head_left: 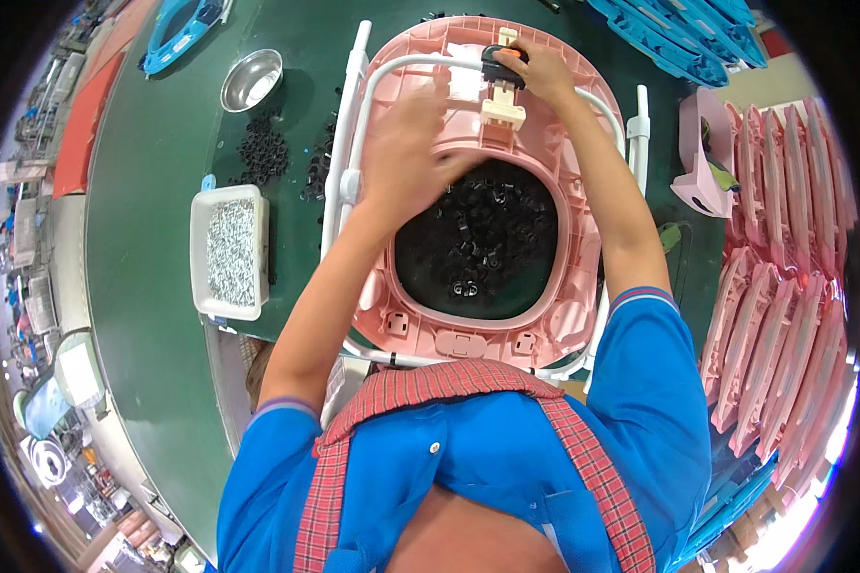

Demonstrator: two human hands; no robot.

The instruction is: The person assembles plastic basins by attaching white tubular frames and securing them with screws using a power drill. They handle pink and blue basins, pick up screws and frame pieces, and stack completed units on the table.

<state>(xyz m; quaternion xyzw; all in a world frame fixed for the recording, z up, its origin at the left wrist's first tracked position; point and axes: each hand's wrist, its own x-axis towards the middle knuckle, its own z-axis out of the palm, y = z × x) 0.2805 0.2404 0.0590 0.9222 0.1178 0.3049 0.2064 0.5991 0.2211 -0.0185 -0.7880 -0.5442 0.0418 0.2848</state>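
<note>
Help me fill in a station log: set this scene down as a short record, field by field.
Surface: green table
Centre: pink panel with a white tube running across it; black parts show through its opening
Right hand: fingers on the black piece, near the panel's far edge
Left hand: motion-blurred, over the panel's left side; whether it holds anything is unclear
Left of panel: metal bowl, black heap, white tray of silver pieces
Far right: pink rows
Upper right: blue parts
</note>
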